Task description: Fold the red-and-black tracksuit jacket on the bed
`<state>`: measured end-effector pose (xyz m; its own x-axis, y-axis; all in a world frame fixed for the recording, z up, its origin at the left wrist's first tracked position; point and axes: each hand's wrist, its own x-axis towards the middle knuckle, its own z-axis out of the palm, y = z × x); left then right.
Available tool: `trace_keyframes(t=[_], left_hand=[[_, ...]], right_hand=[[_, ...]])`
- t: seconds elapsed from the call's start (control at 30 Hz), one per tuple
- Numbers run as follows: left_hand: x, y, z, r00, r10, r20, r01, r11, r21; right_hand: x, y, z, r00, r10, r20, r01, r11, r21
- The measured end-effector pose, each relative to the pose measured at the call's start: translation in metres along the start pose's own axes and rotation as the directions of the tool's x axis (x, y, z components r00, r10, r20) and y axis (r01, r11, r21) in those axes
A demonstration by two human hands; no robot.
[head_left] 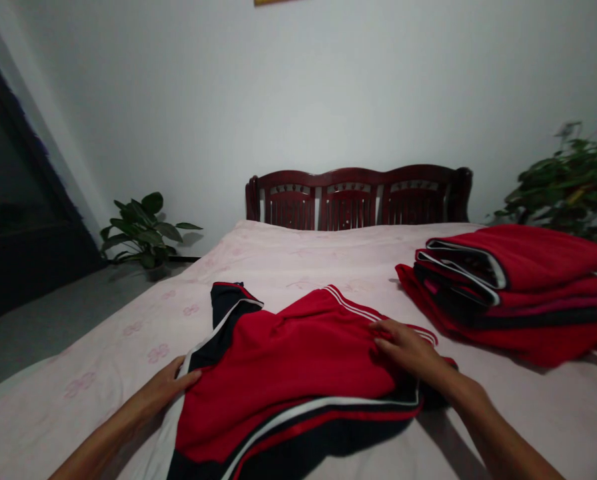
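A red sports shirt (288, 347) with navy panels, white piping and a white-striped edge lies spread out on the bed, partly rumpled. At its left side, my left hand (176, 379) is closed on the white-and-navy edge, thumb on top and the other fingers tucked underneath. My right hand (403, 343) rests on the upper right part of the shirt by the striped edge. Its fingers reach out over the red cloth, somewhat apart. A dark part of the shirt shows beneath my right wrist.
On the right of the bed sits a stack of folded red and dark clothes (553, 260). The bed's pale pink sheet (188, 313) has a flower pattern. Behind stands a dark wooden headboard (348, 200). Leafy plants (146, 230) flank the bed on both sides.
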<state>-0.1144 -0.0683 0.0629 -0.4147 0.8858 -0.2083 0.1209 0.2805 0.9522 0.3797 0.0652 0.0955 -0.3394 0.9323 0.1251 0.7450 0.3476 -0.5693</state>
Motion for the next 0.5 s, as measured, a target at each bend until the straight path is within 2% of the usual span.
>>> trace_keyframes(t=[0.03, 0.1, 0.13, 0.2, 0.27, 0.37, 0.43, 0.5], left_hand=[[-0.001, -0.002, -0.004, 1.0, -0.009, 0.01, 0.009, 1.0, -0.007], [-0.004, -0.004, -0.012, 0.998, -0.051, 0.038, 0.052, 0.999, -0.008], [-0.006, -0.004, -0.014, 0.996, -0.074, 0.044, 0.074, 0.997, -0.013], [-0.009, -0.001, -0.013, 0.991, -0.106, 0.084, 0.108, 0.994, -0.022], [-0.013, 0.006, -0.006, 0.981, -0.099, 0.167, 0.109, 0.993, -0.048], [-0.02, 0.015, 0.011, 0.947, -0.064, 0.316, 0.107, 0.987, -0.12], [-0.023, 0.021, 0.021, 0.918, -0.057, 0.392, 0.119, 0.984, -0.135], [-0.025, 0.029, 0.029, 0.893, -0.06, 0.446, 0.129, 0.983, -0.127]], right_hand=[[-0.006, -0.007, 0.001, 0.994, -0.02, 0.105, 0.008, 0.994, 0.109], [-0.024, -0.014, 0.0, 0.953, -0.073, 0.293, -0.005, 0.966, 0.257], [-0.035, -0.014, 0.0, 0.929, -0.095, 0.356, -0.004, 0.963, 0.269], [-0.055, -0.01, 0.001, 0.912, -0.102, 0.397, 0.039, 0.986, 0.164], [-0.07, -0.001, 0.008, 0.939, -0.116, 0.325, 0.131, 0.991, -0.025], [-0.079, 0.012, 0.028, 0.971, -0.204, 0.123, 0.23, 0.937, -0.262], [-0.077, 0.018, 0.038, 0.973, -0.231, 0.0, 0.216, 0.91, -0.353], [-0.071, 0.021, 0.041, 0.968, -0.215, -0.129, 0.155, 0.917, -0.368]])
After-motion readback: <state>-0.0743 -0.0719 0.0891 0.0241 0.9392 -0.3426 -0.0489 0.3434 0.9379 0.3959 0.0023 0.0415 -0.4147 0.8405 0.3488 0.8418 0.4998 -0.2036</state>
